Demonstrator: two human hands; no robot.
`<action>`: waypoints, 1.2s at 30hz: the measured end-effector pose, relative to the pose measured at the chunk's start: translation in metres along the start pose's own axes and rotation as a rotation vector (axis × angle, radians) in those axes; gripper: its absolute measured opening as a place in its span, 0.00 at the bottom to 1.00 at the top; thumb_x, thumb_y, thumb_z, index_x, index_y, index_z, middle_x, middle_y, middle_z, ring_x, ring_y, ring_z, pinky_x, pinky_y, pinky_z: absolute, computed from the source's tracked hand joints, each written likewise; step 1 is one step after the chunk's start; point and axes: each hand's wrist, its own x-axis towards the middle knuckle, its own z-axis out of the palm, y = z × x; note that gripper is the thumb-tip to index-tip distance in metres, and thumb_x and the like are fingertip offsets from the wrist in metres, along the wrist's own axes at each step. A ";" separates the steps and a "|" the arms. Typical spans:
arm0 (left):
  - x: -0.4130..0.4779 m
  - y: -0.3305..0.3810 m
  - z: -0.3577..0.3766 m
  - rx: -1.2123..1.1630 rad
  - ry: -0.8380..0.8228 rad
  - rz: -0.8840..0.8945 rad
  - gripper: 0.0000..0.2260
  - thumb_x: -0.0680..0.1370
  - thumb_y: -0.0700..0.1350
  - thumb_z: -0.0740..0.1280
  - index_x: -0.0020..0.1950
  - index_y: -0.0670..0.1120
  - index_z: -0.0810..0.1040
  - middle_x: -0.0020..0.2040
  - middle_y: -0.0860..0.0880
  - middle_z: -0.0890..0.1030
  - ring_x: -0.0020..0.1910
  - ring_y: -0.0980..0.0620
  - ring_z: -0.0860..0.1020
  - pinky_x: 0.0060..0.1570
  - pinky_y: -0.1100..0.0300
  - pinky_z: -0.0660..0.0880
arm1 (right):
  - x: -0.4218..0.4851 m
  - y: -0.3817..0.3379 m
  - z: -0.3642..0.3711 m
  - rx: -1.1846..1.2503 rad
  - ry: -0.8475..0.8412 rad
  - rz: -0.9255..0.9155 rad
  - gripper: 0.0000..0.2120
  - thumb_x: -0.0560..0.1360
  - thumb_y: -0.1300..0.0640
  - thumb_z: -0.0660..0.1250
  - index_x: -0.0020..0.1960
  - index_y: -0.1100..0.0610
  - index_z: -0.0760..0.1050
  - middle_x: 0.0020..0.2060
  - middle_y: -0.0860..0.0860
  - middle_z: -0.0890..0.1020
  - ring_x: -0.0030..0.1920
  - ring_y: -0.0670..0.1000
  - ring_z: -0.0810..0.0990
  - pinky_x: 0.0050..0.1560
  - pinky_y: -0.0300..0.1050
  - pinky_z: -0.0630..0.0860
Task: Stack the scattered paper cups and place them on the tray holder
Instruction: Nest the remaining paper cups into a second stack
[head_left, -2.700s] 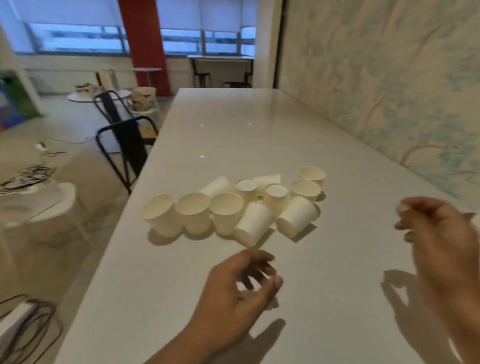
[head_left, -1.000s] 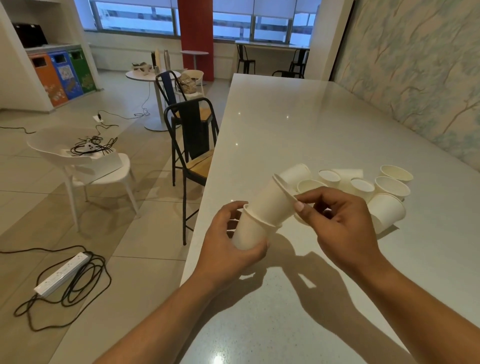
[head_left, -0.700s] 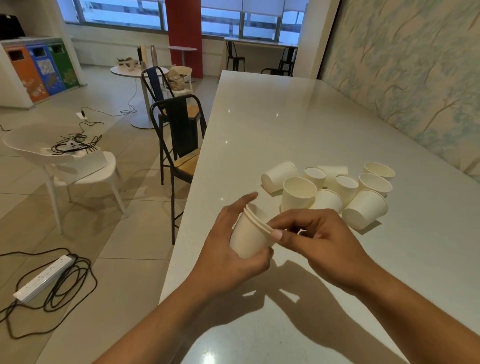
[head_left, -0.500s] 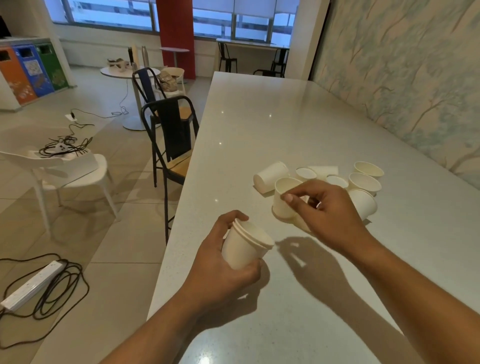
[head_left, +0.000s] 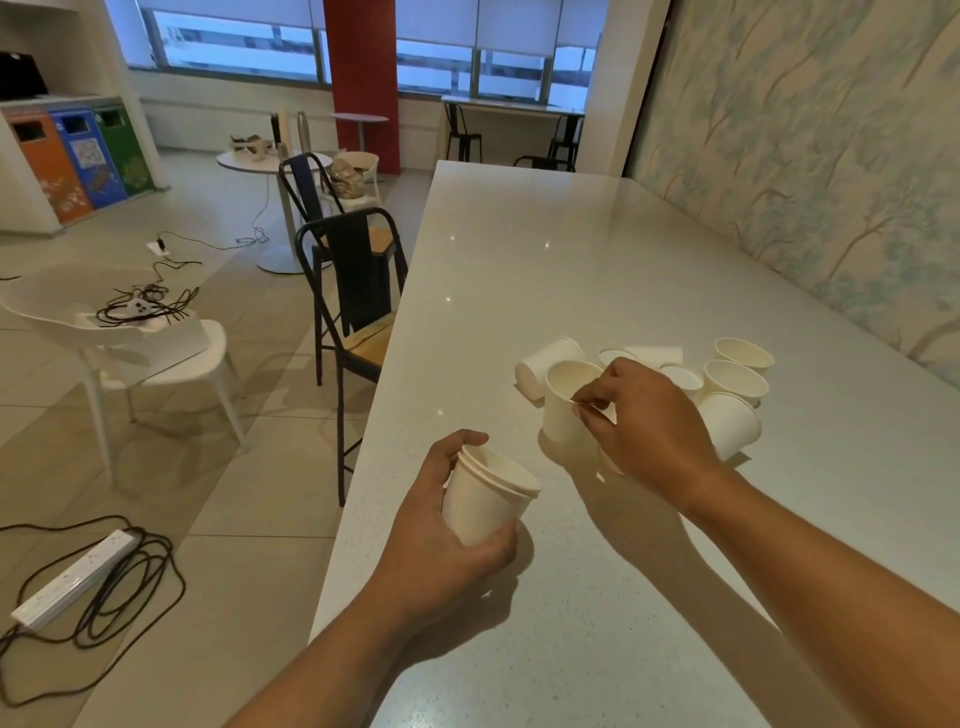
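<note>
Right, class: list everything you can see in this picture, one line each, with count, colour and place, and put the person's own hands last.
nested cups: one stack, white, in left hand
upright cup: one, white, pinched at rim
loose cups: about seven, white, clustered on table, some tipped
table: one, pale grey, along wall
black chairs: two, beside table
white chair: one, left, cables on it
power strip: one, white, on floor
bins: three, orange, blue, green, far left
pillar: one, red, by windows
left hand: holds stack
right hand: grips upright cup
</note>
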 end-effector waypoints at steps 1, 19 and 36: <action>0.000 0.000 0.000 0.000 -0.003 -0.002 0.34 0.66 0.53 0.77 0.67 0.68 0.64 0.52 0.69 0.74 0.49 0.62 0.79 0.34 0.69 0.79 | -0.002 -0.004 -0.004 0.053 0.033 -0.005 0.08 0.76 0.51 0.71 0.53 0.51 0.85 0.43 0.46 0.79 0.42 0.47 0.76 0.40 0.38 0.69; 0.007 -0.003 0.001 -0.001 -0.059 0.005 0.33 0.66 0.51 0.77 0.66 0.63 0.66 0.51 0.62 0.77 0.46 0.57 0.81 0.34 0.62 0.82 | -0.018 -0.052 -0.025 0.836 -0.592 0.134 0.05 0.74 0.54 0.73 0.43 0.54 0.86 0.40 0.54 0.86 0.41 0.52 0.82 0.42 0.41 0.75; 0.010 -0.009 -0.001 -0.023 -0.041 -0.041 0.38 0.65 0.57 0.77 0.69 0.72 0.62 0.54 0.72 0.73 0.52 0.65 0.77 0.38 0.74 0.77 | 0.157 0.006 0.036 -0.216 -0.349 0.408 0.07 0.74 0.54 0.67 0.40 0.54 0.72 0.38 0.50 0.78 0.36 0.51 0.73 0.51 0.52 0.60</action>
